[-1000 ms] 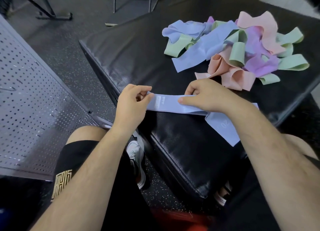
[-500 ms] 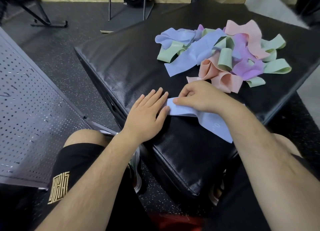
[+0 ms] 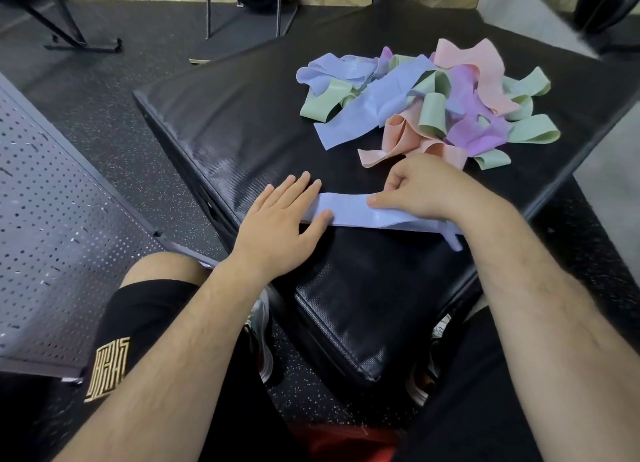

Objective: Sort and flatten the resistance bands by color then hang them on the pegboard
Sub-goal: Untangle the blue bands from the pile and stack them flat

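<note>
A light blue resistance band (image 3: 349, 212) lies stretched along the near edge of the black padded block (image 3: 242, 125). My left hand (image 3: 280, 219) lies flat with straight fingers, pressing the band's left end onto the block. My right hand (image 3: 419, 191) has curled fingers and holds the band near its middle, thumb on top. The band's right end (image 3: 452, 238) droops past my right wrist. A tangled pile of bands (image 3: 429, 101) in blue, green, pink and purple lies farther back on the block. The grey pegboard (image 3: 52, 226) lies at my left.
The block's left and front edges drop to a speckled rubber floor (image 3: 104, 91). My knees and shoes sit close under the block's near corner. Black metal stand legs (image 3: 83, 42) and a frame base stand on the floor at the back.
My left hand let go of its pinch on the band's end and flattened out onto it. The band now lies straighter on the block. My right hand stayed near the band's middle.
</note>
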Tool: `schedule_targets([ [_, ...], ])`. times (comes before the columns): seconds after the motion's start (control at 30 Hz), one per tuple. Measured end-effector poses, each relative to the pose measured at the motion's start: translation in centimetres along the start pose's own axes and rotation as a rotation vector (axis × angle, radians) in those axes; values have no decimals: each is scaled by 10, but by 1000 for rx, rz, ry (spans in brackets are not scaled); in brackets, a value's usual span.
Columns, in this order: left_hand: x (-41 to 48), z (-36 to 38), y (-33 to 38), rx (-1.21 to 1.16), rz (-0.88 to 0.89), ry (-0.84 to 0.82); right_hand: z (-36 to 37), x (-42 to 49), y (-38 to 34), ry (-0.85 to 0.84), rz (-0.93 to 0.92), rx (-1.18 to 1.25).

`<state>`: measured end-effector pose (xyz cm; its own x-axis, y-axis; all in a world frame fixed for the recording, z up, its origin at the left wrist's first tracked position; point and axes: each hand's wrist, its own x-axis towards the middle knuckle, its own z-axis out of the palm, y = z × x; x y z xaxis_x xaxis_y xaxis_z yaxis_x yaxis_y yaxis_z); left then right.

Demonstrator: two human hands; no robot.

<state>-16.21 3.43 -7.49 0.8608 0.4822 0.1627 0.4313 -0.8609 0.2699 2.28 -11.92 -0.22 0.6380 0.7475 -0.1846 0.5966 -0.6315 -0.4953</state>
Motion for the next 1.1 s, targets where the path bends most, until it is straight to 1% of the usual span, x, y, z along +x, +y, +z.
schedule_targets([
  [0.1, -3, -2, 8, 78, -1, 100, 9, 3, 6, 2, 23, -20],
  [0.17, -3, -3, 20, 102, 56, 189, 10, 2, 7, 5, 27, -11],
  [0.2, -2, -1, 28, 76, 96, 203, 11, 2, 7, 7, 24, -11],
  [0.23, 0, 1, 36, 32, 135, 179, 11, 1, 7, 9, 18, -14],
  [0.3, 2, 8, 49, -43, 187, 73, 12, 1, 7, 10, 8, -24],
  [0.37, 3, 17, 53, -50, 192, 13, 12, 0, 8, 17, 6, -35],
  [0.5, 4, 21, 51, -34, 171, 6, 2, -8, 11, 14, 15, 10],
  [0.63, 4, 20, 53, -24, 163, -1, -16, -19, 18, -3, 11, -1],
  [0.77, 4, 19, 53, -18, 141, -10, -26, -25, 27, 66, 49, 13],
  [0.9, 6, 20, 54, -39, 117, -30, -21, -25, 32, 100, 88, -14],
  [1.1, 5, 17, 57, -57, 102, -42, -14, -25, 37, 102, 146, -94],
])
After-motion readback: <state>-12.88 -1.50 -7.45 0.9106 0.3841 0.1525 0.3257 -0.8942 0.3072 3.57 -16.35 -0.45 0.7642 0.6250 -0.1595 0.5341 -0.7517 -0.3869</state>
